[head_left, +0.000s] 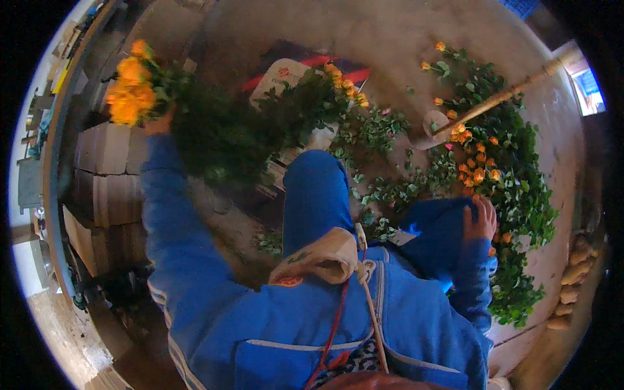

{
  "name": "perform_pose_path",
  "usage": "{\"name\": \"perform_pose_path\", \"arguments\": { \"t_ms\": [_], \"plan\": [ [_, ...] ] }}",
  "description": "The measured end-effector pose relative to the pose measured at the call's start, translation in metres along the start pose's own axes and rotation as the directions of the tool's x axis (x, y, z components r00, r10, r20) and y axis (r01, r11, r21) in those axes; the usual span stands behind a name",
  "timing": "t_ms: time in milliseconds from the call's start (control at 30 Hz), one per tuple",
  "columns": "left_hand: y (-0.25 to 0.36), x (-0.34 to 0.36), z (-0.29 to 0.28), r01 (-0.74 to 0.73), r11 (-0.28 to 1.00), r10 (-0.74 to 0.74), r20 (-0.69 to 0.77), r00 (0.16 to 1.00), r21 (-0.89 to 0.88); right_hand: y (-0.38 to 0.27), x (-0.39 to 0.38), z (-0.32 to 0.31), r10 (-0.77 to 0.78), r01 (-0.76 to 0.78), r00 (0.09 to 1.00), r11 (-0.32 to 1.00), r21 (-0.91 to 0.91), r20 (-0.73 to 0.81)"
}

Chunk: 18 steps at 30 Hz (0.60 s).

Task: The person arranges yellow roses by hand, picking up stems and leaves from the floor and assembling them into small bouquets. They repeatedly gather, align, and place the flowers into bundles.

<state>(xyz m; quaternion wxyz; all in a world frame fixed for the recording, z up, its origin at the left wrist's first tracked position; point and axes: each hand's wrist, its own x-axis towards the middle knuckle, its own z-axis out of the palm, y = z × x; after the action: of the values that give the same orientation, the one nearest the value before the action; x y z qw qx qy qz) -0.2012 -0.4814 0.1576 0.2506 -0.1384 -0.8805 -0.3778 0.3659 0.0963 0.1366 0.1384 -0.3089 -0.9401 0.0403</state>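
Observation:
My left hand (160, 123) reaches out to the far left, closed around a bunch of orange roses (133, 91). The blooms stick out past the hand. Dark leafy stems (227, 123) beside it are smeared by motion, and most of the fingers are hidden. On my right knee, my right hand (481, 219) lies with its fingers stretched out and holds nothing. Right beside it spreads a big heap of orange roses (478, 174) with green leaves. More orange roses (344, 83) lie ahead of my left knee, at the end of the dark foliage.
A wooden pole (507, 97) slants over the rose heap. Loose leaves and cut stems (390, 192) litter the floor between my knees. Stacked cardboard (107, 162) stands at the left by a long metal edge (55, 117). A tan cloth (318, 257) and cords hang at my lap.

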Motion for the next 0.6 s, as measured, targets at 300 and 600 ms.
{"name": "perform_pose_path", "arguments": {
  "t_ms": [300, 600],
  "plan": [
    [-0.018, -0.034, 0.032, -0.055, 0.971, -0.044, 0.4, 0.916, 0.234, -0.009, -0.022, 0.0, -0.105, 0.125, 0.981, 0.985, 0.116, -0.16],
    [-0.038, -0.036, -0.021, 0.126, 0.992, -0.124, 0.105, 0.987, -0.012, -0.01, -0.05, 0.006, -0.046, 0.091, 0.968, 0.98, 0.176, -0.246]
  ]
}}
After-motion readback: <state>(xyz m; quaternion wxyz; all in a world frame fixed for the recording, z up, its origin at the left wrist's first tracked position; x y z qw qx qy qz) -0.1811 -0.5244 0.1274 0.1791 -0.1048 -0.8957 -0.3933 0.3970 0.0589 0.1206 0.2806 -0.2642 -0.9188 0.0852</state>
